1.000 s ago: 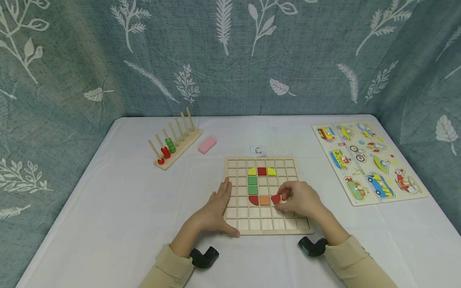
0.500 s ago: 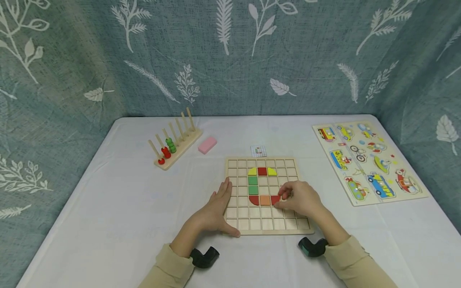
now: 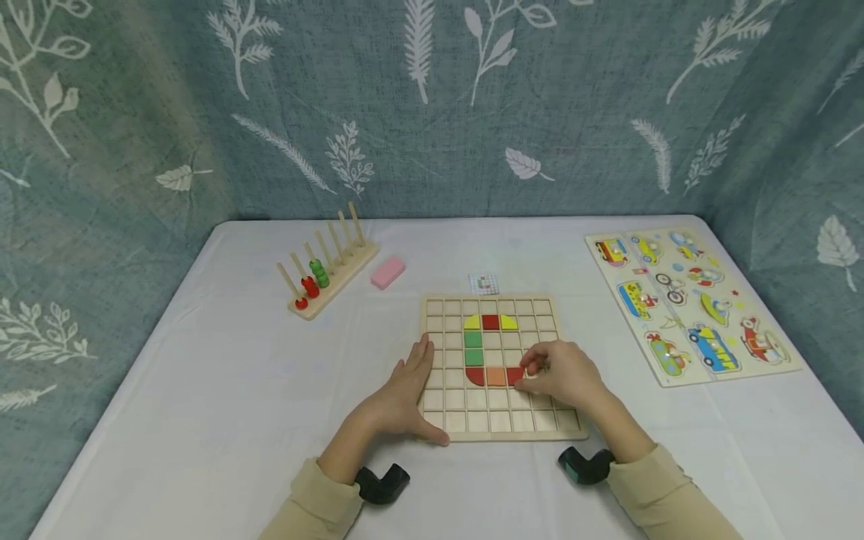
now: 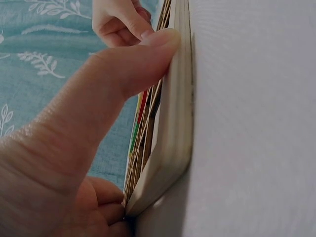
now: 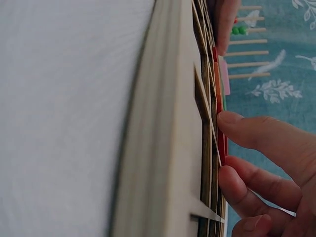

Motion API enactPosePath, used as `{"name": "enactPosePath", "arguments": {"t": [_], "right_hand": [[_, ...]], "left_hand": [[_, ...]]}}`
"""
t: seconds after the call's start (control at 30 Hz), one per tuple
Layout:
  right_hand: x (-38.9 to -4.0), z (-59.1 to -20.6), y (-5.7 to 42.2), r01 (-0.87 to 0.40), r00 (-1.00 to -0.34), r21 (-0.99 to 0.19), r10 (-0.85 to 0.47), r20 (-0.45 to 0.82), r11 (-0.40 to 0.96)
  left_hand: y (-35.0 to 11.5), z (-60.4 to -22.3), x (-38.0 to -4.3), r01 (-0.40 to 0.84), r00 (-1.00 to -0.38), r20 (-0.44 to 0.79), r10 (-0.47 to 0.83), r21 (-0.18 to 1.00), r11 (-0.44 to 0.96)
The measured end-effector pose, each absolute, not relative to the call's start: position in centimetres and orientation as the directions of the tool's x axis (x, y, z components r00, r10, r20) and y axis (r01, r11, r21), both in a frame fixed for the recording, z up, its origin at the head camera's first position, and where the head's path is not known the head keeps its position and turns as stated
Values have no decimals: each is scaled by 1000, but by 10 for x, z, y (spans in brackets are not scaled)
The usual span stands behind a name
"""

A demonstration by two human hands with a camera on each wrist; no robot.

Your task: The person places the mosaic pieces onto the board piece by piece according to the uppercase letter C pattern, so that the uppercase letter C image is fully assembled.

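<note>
A wooden grid board [image 3: 499,421] lies on the white table. My left hand [image 3: 398,397] rests along its left side, fingers extended and thumb [image 4: 143,59] on the front edge. With thumb and forefinger, my right hand [image 3: 563,373] pinches a red tile [image 3: 514,376] sitting in a grid cell; the fingertips partly cover it. To its left are an orange tile [image 3: 496,376] and a rounded red tile [image 3: 475,376]. Above them stand two green tiles [image 3: 474,349]. A red square tile [image 3: 490,322] lies between two rounded yellow tiles [image 3: 509,323] in the top row.
A small pattern card [image 3: 483,283] lies behind the board. Back left are a pegged bead stand [image 3: 351,262] with red and green beads and a pink block [image 3: 388,272]. A vehicle picture puzzle [image 3: 695,307] lies at the right. A leaf-patterned curtain [image 3: 432,165] hangs behind the table.
The red tile in my right fingers has turned from tilted to lined up with its cell beside the orange tile. My left hand stays put.
</note>
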State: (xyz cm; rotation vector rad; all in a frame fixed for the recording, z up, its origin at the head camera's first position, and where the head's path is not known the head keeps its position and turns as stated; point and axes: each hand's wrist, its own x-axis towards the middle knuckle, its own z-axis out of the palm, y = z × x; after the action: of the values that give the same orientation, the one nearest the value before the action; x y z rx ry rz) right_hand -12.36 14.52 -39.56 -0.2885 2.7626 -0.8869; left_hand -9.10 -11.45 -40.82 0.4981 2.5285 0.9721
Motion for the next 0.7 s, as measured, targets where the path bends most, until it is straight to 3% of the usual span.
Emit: {"name": "enactPosePath", "arguments": {"t": [0.47,0.7], "right_hand": [[-122,-393,150,-166,-957,-584,-272,-97,794],[-123,-386,163,-256,-954,-553,-299,13,793]], "left_hand": [[-116,-409,-93,187,-864,-221,453,695,695],[-116,-408,-94,185,-864,-228,449,686,704]]}}
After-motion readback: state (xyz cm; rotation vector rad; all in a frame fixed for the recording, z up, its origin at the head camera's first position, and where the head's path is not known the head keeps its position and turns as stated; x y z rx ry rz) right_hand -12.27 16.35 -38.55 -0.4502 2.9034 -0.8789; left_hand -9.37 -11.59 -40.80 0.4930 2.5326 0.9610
